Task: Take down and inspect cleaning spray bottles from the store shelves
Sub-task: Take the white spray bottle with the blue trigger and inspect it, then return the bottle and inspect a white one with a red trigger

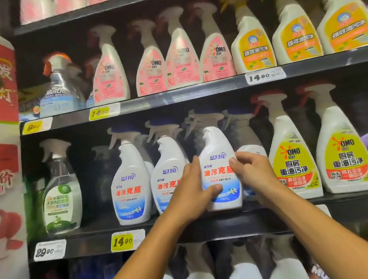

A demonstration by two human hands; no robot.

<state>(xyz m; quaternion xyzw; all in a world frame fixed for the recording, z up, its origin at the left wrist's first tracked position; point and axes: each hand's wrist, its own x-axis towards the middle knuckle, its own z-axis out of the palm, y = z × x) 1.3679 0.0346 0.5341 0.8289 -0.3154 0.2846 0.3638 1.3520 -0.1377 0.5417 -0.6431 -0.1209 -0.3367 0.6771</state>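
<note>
Both hands grasp one white plastic spray bottle (220,172) (blue trigger, red lettering). Left hand (190,193) wraps its left side; right hand (253,172) pinches its right edge, on the dark middle shelf (85,235)

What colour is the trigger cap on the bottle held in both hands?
Dark blue, on the white bottle; head view, though blurred.

The white spray bottle (219,169) in my fingers reads 蓝月亮 and 油污克星. The yellow shelf tag (127,240) below says 14.90. The pink bottles (181,60) above say OMO.

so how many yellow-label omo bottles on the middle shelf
2, both right of the hands: one yellow-label OMO bottle beside the right hand, the other further right. More may hide behind.
</note>
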